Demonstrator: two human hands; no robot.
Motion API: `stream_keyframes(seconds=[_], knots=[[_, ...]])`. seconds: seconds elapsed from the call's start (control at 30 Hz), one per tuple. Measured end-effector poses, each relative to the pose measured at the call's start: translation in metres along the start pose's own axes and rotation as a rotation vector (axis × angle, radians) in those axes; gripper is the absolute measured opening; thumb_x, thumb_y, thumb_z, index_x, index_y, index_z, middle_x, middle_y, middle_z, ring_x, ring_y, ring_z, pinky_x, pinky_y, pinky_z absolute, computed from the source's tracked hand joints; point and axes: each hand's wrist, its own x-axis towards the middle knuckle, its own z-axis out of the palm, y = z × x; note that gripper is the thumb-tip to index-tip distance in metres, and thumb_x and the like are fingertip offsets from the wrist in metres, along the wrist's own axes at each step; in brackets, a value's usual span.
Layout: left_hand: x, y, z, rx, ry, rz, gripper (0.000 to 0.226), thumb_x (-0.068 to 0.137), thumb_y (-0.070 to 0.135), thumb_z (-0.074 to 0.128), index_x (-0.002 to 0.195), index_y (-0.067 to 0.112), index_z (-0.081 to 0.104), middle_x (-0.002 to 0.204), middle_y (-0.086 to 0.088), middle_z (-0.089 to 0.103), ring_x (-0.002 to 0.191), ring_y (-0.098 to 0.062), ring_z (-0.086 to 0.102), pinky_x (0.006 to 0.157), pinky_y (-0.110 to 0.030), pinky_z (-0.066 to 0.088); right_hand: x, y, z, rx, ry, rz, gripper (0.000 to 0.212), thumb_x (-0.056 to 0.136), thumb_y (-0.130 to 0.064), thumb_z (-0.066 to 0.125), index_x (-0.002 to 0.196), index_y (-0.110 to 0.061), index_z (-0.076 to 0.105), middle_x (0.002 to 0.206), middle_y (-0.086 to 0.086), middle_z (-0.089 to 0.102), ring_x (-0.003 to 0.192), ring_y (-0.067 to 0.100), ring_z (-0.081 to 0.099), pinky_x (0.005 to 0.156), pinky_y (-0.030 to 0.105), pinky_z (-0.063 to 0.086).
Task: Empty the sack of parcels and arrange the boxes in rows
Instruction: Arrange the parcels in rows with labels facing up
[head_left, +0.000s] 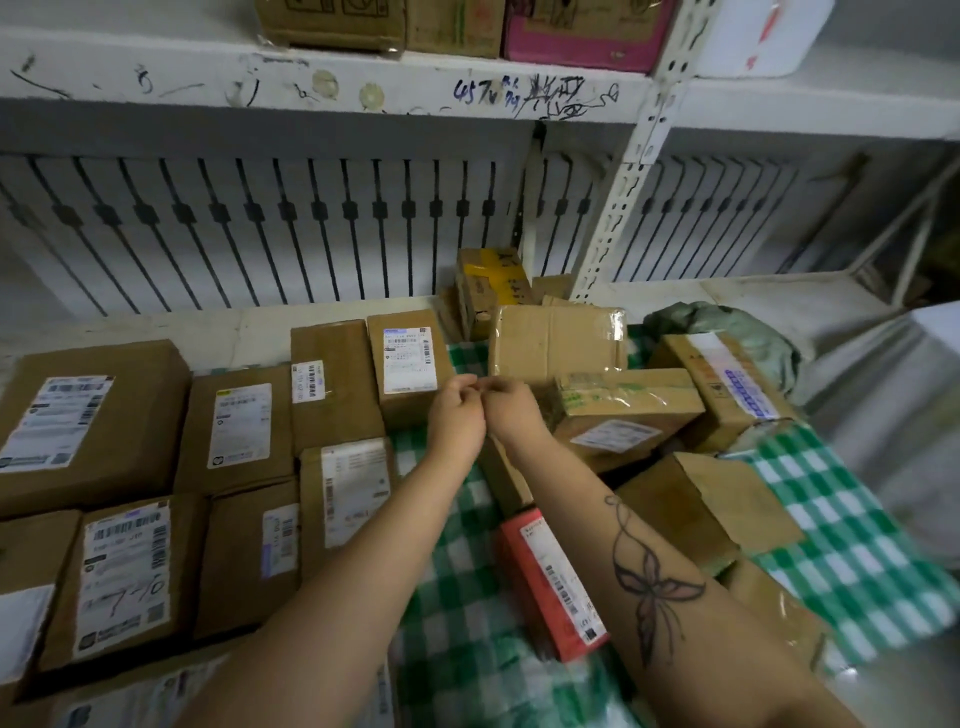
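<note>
A: Obs. — left hand (457, 415) and right hand (511, 410) meet fingertip to fingertip above the checked sack (457, 597). Fingers pinched narrow; whether they hold anything, cannot tell.

B: Boxes?

A: Sorted rows (218, 441) lie on the left, labels up, edges touching. Unsorted pile (623, 410) sits right of the hands, partly on the sack. A red carton (550, 582) lies below the right forearm.

B: Handling estimate?

A: Cardboard looks stiff and taped; tape patches likely slick. Small ones probably light. Judgement: grip across opposite side faces, not on the tape. The sack is soft cloth and will drag if boxes are slid.
</note>
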Motion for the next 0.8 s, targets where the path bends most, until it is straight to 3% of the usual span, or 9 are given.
stream_keyframes(seconds=[0.17,0.27,0.37,0.47,0.53,0.6,0.67,0.8], knots=[[-0.028,0.013,0.019,-0.021,-0.056,0.064,0.043,0.095,0.004,0.042,0.138,0.011,0.035,0.110,0.003,0.048,0.105,-0.015,0.050,0.087,-0.026,0.043,-0.025,-0.003,-0.033,0.200,0.041,-0.031,0.018,0.093,-0.011,0.048,0.092,-0.019,0.063,0.105,0.009,0.066,0.107,0.026,0.062,0.100,0.046,0.047],[-0.030,0.020,0.040,0.052,-0.165,0.059,0.063,0.091,0.010,0.053,0.145,0.021,0.023,0.134,-0.005,0.045,0.124,-0.027,0.047,0.102,-0.043,0.044,-0.038,-0.007,-0.063,0.318,0.102,-0.100,0.019,0.096,-0.012,0.045,0.091,-0.020,0.062,0.099,0.005,0.063,0.104,0.024,0.061,0.098,0.041,0.048],[-0.029,0.031,0.064,0.433,-0.223,0.101,0.084,0.082,0.018,0.066,0.148,0.033,0.016,0.153,-0.005,0.024,0.138,-0.032,0.029,0.107,-0.051,0.037,-0.043,-0.004,-0.092,0.359,0.190,-0.158,0.023,0.096,-0.012,0.045,0.083,-0.025,0.060,0.090,-0.001,0.062,0.105,0.023,0.060,0.099,0.040,0.047],[-0.031,0.033,0.081,0.522,-0.213,0.156,0.078,0.078,0.023,0.070,0.144,0.028,0.027,0.147,-0.004,0.034,0.128,-0.029,0.041,0.102,-0.048,0.043,-0.042,0.003,-0.114,0.440,0.249,-0.166,0.025,0.095,-0.008,0.044,0.081,-0.023,0.059,0.081,-0.002,0.060,0.097,0.024,0.061,0.094,0.039,0.050],[-0.034,0.030,0.082,0.528,-0.165,0.180,0.066,0.077,0.023,0.071,0.135,0.021,0.041,0.139,-0.004,0.041,0.118,-0.025,0.049,0.097,-0.040,0.048,-0.042,0.007,-0.122,0.475,0.284,-0.175,0.023,0.096,-0.007,0.043,0.086,-0.018,0.060,0.080,-0.002,0.059,0.086,0.018,0.059,0.083,0.034,0.052],[-0.041,0.029,0.078,0.487,-0.108,0.177,0.059,0.080,0.017,0.069,0.133,0.016,0.043,0.137,-0.006,0.039,0.117,-0.025,0.049,0.097,-0.035,0.047,-0.040,0.012,-0.127,0.481,0.338,-0.193,0.019,0.095,-0.006,0.043,0.094,-0.016,0.060,0.084,-0.004,0.059,0.082,0.012,0.056,0.074,0.024,0.048],[-0.049,0.028,0.066,0.367,-0.050,0.135,0.058,0.082,0.017,0.069,0.133,0.014,0.043,0.136,-0.008,0.042,0.118,-0.025,0.050,0.097,-0.036,0.047,-0.036,0.014,-0.125,0.454,0.404,-0.203,0.020,0.093,-0.006,0.045,0.100,-0.019,0.059,0.094,-0.005,0.060,0.089,0.012,0.057,0.075,0.022,0.046],[-0.058,0.017,0.035,-0.005,0.006,-0.046,0.055,0.082,0.016,0.069,0.131,0.013,0.044,0.130,-0.007,0.053,0.109,-0.025,0.056,0.089,-0.040,0.052,-0.025,0.014,-0.103,0.316,0.488,-0.212,0.029,0.087,-0.009,0.050,0.107,-0.029,0.051,0.123,0.002,0.050,0.117,0.025,0.048,0.102,0.044,0.042]])
